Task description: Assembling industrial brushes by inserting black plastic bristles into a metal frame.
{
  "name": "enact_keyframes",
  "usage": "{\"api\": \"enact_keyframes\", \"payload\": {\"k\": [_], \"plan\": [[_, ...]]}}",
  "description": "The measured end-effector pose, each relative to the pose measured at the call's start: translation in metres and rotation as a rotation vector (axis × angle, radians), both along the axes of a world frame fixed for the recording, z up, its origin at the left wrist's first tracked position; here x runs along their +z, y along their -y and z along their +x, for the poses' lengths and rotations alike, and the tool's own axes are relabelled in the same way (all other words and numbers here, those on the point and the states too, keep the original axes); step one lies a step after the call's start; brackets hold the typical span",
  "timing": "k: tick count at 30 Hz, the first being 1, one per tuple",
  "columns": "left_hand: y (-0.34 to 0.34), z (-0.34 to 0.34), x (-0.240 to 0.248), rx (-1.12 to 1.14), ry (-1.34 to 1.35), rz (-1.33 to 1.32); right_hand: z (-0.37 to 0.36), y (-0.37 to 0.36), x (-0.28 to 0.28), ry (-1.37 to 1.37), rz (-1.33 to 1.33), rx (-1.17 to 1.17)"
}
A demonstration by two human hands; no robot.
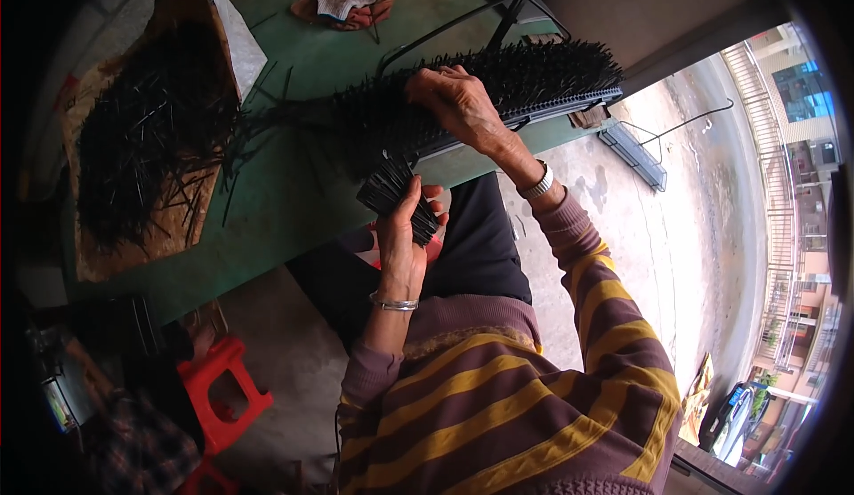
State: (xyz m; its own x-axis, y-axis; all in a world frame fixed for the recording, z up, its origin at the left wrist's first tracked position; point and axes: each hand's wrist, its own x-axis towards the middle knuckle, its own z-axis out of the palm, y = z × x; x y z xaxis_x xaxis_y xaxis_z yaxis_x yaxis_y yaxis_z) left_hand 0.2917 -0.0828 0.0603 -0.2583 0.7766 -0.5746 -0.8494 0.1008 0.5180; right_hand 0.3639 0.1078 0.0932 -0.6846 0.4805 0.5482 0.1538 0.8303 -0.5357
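Observation:
My left hand (407, 219) is closed round a bundle of thin black strips (385, 187), held just off the green table's near edge. A long narrow dark rack (560, 104) lies along that edge, densely filled with black strips (551, 68) that stick up like bristles. My right hand (461, 108) is over the near side of the rack, its fingers curled in a pinch among the strips. Whatever those fingertips hold is hidden by the hand.
On the green table (285, 201), a torn carton (191, 210) at the left holds a large heap of loose black strips. A glove (349, 4) lies at the back beside a bent metal rod frame (463, 19). A red stool (222, 397) and a seated person (133, 442) are lower left. Another rack (633, 155) is at right.

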Motion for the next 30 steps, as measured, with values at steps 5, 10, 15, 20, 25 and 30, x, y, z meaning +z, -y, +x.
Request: {"api": "enact_keyframes", "payload": {"k": [5,10,15,20,25,30], "plan": [[0.002,-0.004,-0.003,-0.016,0.004,0.026,-0.001,-0.003,-0.002,0.12,0.174,0.04],[0.0,-0.002,-0.006,-0.022,0.017,0.035,-0.009,0.004,-0.002,0.177,0.349,-0.115],[0.0,-0.001,-0.001,-0.019,0.016,0.022,-0.004,0.007,0.0,0.194,0.324,-0.09],[0.003,-0.001,0.0,-0.03,-0.001,0.057,-0.004,0.003,-0.001,0.204,0.352,-0.088],[0.006,-0.001,0.002,-0.025,0.016,0.058,-0.004,0.01,-0.002,0.2,0.407,-0.183],[0.007,-0.002,0.002,-0.022,0.014,0.055,-0.005,0.013,-0.005,0.156,0.362,-0.187]]}}
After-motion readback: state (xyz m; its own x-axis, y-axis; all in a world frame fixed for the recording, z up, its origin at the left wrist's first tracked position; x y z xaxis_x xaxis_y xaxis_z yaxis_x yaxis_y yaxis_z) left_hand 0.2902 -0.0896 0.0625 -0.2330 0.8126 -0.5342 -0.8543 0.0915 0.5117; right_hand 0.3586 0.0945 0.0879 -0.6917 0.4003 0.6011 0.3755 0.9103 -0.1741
